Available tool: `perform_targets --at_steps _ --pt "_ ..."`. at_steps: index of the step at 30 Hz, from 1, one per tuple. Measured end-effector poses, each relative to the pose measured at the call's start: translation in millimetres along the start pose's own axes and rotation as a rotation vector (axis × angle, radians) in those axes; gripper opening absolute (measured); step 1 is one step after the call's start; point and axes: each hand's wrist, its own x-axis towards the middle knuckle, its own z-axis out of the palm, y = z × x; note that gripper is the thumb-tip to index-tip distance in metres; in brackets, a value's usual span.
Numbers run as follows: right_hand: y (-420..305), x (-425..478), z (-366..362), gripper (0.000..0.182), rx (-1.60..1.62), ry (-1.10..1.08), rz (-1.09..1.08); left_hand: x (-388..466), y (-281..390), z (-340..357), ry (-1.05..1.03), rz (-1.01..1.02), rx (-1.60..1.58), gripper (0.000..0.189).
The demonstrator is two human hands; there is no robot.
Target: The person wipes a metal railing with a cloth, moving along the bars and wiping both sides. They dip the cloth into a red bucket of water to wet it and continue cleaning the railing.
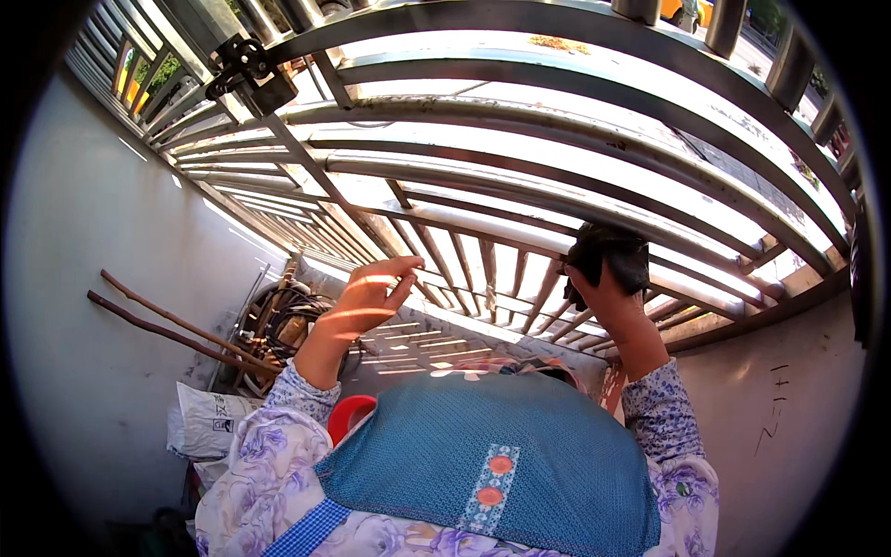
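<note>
A metal gate of bars and rails (480, 118) spans the space before me. My right hand (616, 296) grips a black cloth or rag (612, 254) and presses it against one of the gate's rails, right of the middle. My left hand (369, 292) is raised left of the middle, close to the lower bars, with its fingers slightly bent and thumb apart; nothing shows in it. Whether its fingertips touch a bar cannot be told. A latch with a padlock (268, 87) is fixed on the gate at the upper left.
White walls flank me, the left wall (111, 209) and the right one (773, 390). At lower left are wooden sticks (167, 331), coiled hoses or cables (303, 313), a white sack (209, 418) and a red container (344, 416). Beyond the gate lies a sunlit street.
</note>
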Motion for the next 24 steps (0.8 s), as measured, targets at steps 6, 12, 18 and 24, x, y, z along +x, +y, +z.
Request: perform_targets --at_steps 6,12,18,24 --pt "-42 27 36 0.065 -0.007 -0.074 -0.092 -183 -120 31 -0.083 -0.507 0.267 0.024" --pt "-101 58 62 0.058 -0.011 -0.160 -0.222 -275 -139 71 -0.327 -0.842 0.116 0.026" --pt "-147 86 106 0.058 0.006 -0.108 -0.335 -367 -165 81 -0.334 -0.973 0.052 0.025" --pt "-176 104 152 0.053 0.042 0.092 -0.334 -424 -175 74 -0.214 -1.097 0.030 0.024"
